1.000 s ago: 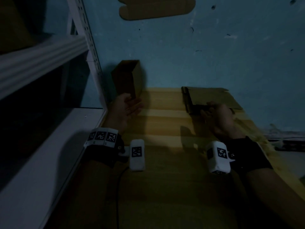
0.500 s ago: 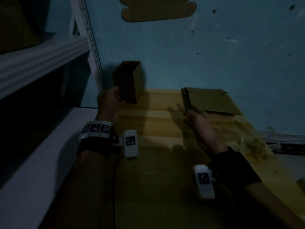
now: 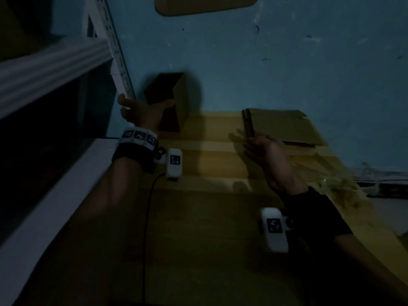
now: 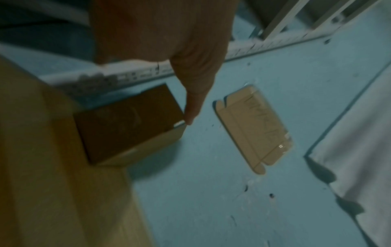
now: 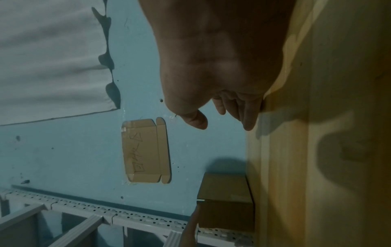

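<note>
item: made-up cardboard box (image 3: 181,102), stood upright at the far left of the wooden table (image 3: 209,217), close against the blue wall (image 3: 276,62) and just beside the perforated shelf upright (image 3: 114,51)

left hand (image 3: 143,111): laid against the box's near face; fingers (image 4: 191,110) are seen straight, one tip touching an upper corner of the box, thumb spread toward the upright; nothing is gripped

right hand (image 3: 265,149): held above the table just short of the stack of flat cardboard blanks (image 3: 284,124); fingers (image 5: 248,120) are loosely extended, thumb apart, nothing is held

progress, as judged: one box is taken as folded and set in place, with only a last nudge or release by the left hand outstanding; the blanks lie unfolded, so the next box is judged not yet begun

edges: the box is hemmed in by the wall behind and the upright to its left; the blanks lie at the far right, near the table's right edge; a white shelf board (image 3: 55,195) borders the table on the left

open room: the broad stretch of table between and in front of the hands is judged ample for folding; a cardboard piece (image 3: 205,5) is fixed high on the wall, well apart from the work
</note>
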Demonstrator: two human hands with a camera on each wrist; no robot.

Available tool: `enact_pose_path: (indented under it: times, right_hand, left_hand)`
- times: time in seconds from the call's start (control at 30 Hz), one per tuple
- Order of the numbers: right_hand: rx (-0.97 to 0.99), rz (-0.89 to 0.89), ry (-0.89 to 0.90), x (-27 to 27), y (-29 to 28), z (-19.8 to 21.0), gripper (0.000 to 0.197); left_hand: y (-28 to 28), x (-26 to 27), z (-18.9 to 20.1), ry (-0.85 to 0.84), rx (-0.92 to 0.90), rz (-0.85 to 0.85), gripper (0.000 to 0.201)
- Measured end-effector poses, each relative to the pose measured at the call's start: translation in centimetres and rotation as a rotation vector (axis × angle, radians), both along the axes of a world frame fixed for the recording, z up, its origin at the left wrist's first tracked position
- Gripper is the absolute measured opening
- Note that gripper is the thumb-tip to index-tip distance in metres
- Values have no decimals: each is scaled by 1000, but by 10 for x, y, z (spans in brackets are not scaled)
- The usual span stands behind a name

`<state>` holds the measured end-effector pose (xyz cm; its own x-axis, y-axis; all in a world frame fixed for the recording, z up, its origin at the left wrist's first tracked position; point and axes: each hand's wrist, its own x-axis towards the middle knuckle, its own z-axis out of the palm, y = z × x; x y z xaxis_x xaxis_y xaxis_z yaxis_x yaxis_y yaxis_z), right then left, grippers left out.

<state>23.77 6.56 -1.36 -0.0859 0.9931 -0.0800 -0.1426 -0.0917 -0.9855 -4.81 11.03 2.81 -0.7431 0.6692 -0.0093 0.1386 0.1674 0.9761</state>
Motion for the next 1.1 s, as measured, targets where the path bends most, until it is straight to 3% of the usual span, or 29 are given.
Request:
enact_pose_path:
  times: [0.17,0.27,0.37,0.43,0.57,0.7,0.73,0.83,0.93,0.97,1.1]
  right_hand:
    - [-28,2,75,-2,-2,3,33]
    - [-35,-7,110,0,-2,4,35]
    - [-36,-10,141,1,-2,6,32]
    - [-28,5,147,3,-2,7,25]
    - [-16,-19,171,8,-1,12,17]
    - [1,-3,205,13,-5,17,14]
    - [3,10,206,15,-7,17,14]
    - [10,48,156,17,-17,22,14]
    - [24,75,111,18,-30,24,18]
    - [32,81,101,19,-35,25,21]
    - [47,150,30,22,-52,20,43]
  left_hand:
    - [16,16,5,86,-150,-39,141]
    - [26,20,-1,113,-208,-100,140]
    - [25,21,-10,97,-180,-184,114]
    - [24,20,-15,94,-114,-148,103]
    - [5,19,-7,55,-12,9,116]
    - [20,-32,-37,-162,34,-71,154]
    - [11,-33,-39,-246,47,-97,153]
    - [-65,25,4,-436,33,-217,106]
    - [-111,55,5,-546,60,-302,37]
    - [-120,59,3,-591,56,-311,30]
    - [-154,71,-6,-690,19,-434,37]
